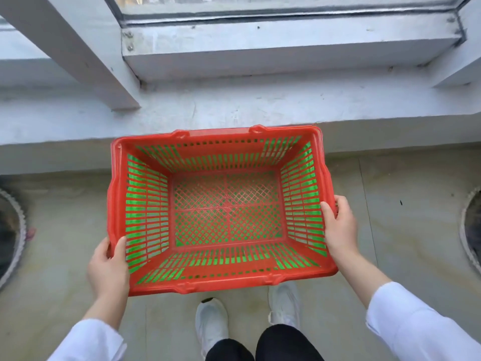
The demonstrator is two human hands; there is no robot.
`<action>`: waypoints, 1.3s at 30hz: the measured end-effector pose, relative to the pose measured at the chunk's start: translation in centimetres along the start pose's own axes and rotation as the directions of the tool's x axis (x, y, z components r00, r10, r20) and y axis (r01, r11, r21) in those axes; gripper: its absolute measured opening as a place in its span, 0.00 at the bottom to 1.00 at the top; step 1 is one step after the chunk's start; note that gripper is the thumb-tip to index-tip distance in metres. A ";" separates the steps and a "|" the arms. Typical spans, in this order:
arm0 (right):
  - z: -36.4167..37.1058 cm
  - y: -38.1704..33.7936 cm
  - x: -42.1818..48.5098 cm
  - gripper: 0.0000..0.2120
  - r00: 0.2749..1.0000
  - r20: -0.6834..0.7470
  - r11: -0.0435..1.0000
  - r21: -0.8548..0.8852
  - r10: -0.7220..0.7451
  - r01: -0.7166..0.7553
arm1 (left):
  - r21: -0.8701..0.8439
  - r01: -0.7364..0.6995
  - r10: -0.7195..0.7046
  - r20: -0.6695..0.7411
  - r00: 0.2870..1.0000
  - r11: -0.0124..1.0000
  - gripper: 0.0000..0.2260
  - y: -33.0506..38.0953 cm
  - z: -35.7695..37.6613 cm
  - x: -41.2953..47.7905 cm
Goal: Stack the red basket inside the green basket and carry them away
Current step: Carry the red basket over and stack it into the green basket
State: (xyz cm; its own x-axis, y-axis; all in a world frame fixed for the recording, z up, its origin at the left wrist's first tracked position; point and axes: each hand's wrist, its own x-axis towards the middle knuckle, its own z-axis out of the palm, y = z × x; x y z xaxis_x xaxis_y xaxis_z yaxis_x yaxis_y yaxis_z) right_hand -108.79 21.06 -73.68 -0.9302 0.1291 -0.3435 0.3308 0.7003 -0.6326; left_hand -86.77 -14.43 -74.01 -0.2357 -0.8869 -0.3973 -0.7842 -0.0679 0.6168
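Observation:
The red basket (221, 278) sits nested inside the green basket (135, 204), whose green plastic shows only through the red slats and mesh floor. Both are held up in front of me above the floor. My left hand (109, 267) grips the left rim near its front corner, thumb inside the wall. My right hand (338, 225) grips the right rim at mid length, thumb inside too. The green basket's rim and outside are hidden by the red one.
A grey concrete ledge (234, 110) and a window frame (286, 35) stand straight ahead, with a slanted beam (86, 53) at the left. Dark round openings (10, 230) (472, 225) lie in the floor on both sides. My white shoes (212, 321) are below the baskets.

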 end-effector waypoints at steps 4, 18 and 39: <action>0.7 1.7 0.4 0.08 1.000 -0.012 1.000 -0.026 -0.008 0.008 | -0.002 -0.008 0.008 0.015 1.000 1.000 0.18 -1.7 0.8 -0.1; -0.4 2.9 -0.8 0.11 1.000 0.013 0.993 -0.115 0.016 -0.014 | 0.056 0.028 -0.029 0.009 1.000 0.998 0.18 -3.7 0.1 -2.2; -2.2 3.5 -2.8 0.15 0.851 0.430 0.874 0.232 0.301 -0.426 | -0.151 0.354 -0.244 0.483 0.841 0.923 0.16 -5.4 -2.7 -2.7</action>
State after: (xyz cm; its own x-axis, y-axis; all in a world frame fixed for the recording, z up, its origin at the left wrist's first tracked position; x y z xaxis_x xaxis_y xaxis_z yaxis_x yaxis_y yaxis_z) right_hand -105.39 24.67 -73.42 -0.6238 0.0184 -0.7814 0.7226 0.3945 -0.5676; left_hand -80.36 -12.95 -74.40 -0.2839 -0.5090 -0.8126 -0.7208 -0.4456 0.5309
